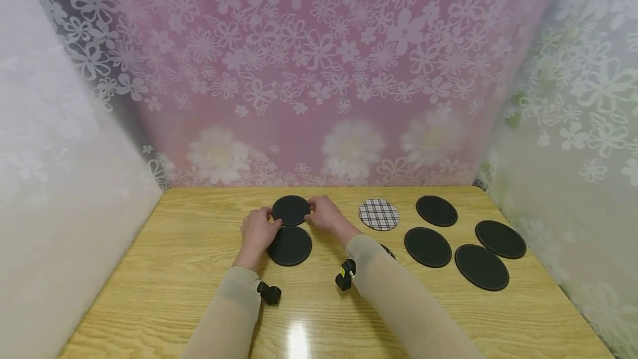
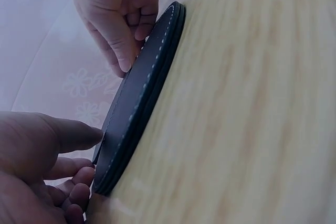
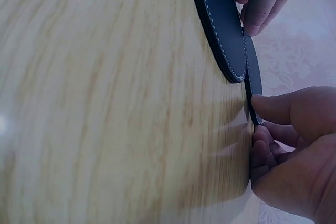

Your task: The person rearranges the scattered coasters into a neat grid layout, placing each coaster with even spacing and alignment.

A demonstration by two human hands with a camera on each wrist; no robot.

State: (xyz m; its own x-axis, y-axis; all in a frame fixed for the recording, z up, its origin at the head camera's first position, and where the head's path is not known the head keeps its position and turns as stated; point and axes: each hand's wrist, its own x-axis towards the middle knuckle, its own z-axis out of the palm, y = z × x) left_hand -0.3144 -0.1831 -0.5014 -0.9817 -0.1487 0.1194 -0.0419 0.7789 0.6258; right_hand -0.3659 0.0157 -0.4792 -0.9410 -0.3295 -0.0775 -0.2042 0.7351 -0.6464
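Both hands are at a round black coaster (image 1: pixel 291 211) with stitched edging, toward the back of the table. My left hand (image 1: pixel 256 232) pinches its left edge, its thumb near a second black coaster (image 1: pixel 290 248) just in front. At the opposite edge my right hand (image 1: pixel 326 215) pinches the far coaster between thumb and fingers. In the right wrist view, the right hand (image 3: pixel 296 140) grips the rim of the far coaster (image 3: pixel 253 72), partly behind the nearer one (image 3: pixel 218 24). The nearer coaster (image 2: pixel 142 87) looks more than one layer thick in the left wrist view.
Right of the hands lies a black-and-white plaid disc (image 1: pixel 379 215). Several more black coasters lie farther right, including one at the back (image 1: pixel 436 210) and one nearer (image 1: pixel 481 267). Another dark disc (image 1: pixel 387 251) is mostly hidden by the right sleeve. Floral cloth (image 1: pixel 319 71) walls the wooden table.
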